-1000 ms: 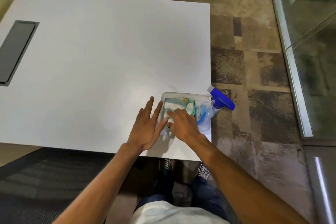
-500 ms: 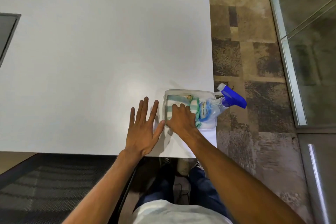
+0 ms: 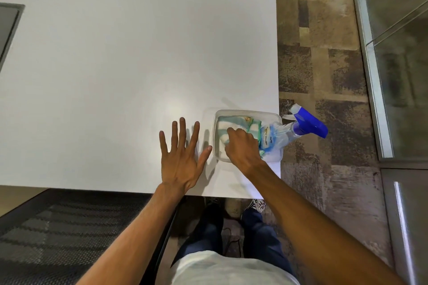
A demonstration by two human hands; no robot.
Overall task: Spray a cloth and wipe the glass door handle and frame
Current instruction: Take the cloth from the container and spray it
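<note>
A clear plastic tub (image 3: 247,112) sits at the near right corner of the white table (image 3: 139,65). Inside it lie a folded green-and-white striped cloth (image 3: 234,124) and a clear spray bottle (image 3: 275,136) whose blue trigger head (image 3: 310,126) sticks out past the table edge. My right hand (image 3: 243,148) reaches into the tub with its fingers curled on the cloth. Just left of the tub, my left hand (image 3: 183,157) lies flat on the table with spread fingers, the thumb near the tub's wall.
A glass wall with a metal frame (image 3: 368,76) runs along the right side above patterned carpet (image 3: 324,76). A dark mesh chair (image 3: 69,227) stands at the lower left below the table edge. A grey cable hatch (image 3: 9,28) is set in the table's left side.
The view has shifted, so the table and tub sit a little differently in frame. My right hand has gone deeper into the tub onto the cloth. My left hand has spread flat beside it.
</note>
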